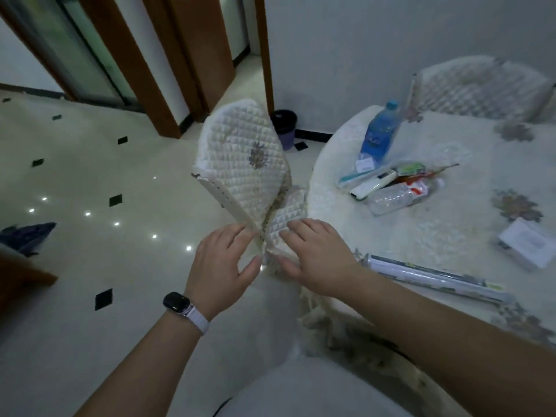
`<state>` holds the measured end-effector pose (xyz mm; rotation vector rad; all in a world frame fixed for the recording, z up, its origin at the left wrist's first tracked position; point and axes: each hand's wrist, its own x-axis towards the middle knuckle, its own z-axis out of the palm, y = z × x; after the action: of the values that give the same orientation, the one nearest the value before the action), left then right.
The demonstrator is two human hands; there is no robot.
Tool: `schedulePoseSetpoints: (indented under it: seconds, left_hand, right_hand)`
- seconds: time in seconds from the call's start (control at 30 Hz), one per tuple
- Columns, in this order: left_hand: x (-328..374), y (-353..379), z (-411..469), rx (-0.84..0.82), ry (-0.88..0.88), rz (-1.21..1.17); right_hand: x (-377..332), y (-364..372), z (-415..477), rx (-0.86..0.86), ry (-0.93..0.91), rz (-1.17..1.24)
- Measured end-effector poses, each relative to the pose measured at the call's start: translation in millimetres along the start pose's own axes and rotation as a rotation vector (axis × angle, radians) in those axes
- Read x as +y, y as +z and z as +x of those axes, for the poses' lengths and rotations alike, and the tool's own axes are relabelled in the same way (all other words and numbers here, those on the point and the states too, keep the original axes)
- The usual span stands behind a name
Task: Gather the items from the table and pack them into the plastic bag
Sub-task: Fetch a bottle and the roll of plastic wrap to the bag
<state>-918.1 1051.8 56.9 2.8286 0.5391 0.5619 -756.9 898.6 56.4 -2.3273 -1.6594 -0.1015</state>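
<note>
On the round table (pixel 451 224) to my right stands a blue water bottle (pixel 379 131). In front of it lie a white remote (pixel 373 184), an empty clear bottle (pixel 400 197), a teal toothbrush case (pixel 358 175) and a green packet (pixel 411 169), heaped together. Clear plastic film (pixel 448 152) seems to lie around this heap. A long roll (pixel 436 276) and a white box (pixel 528 243) lie nearer the table's front edge. My left hand (pixel 225 263) and my right hand (pixel 316 257) reach with straight fingers to the lower corner of a quilted chair cover (pixel 246 167), holding nothing.
The chair with the quilted cover stands between me and the table's left edge. A second covered chair (pixel 481 85) stands behind the table. A dark bin (pixel 284 124) is by the wall. Tiled floor spreads to the left, with a dark bag (pixel 27 237) on it.
</note>
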Motion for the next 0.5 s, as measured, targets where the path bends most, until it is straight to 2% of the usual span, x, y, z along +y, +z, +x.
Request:
schedulePoseSetpoints:
  seconds: [0.13,0.3,0.5]
  left_hand:
    - [10,26,58,-0.084,0.113,-0.028]
    - [29,61,122,-0.158,0.299,-0.100]
    - [39,112,182,-0.292,0.454,-0.183]
  right_hand:
    - [39,-8,-3,0.042,0.145,-0.023]
    - [82,-8,-19,0.010,0.434,-0.062]
    - [108,-1,-26,-0.021,0.673,-0.116]
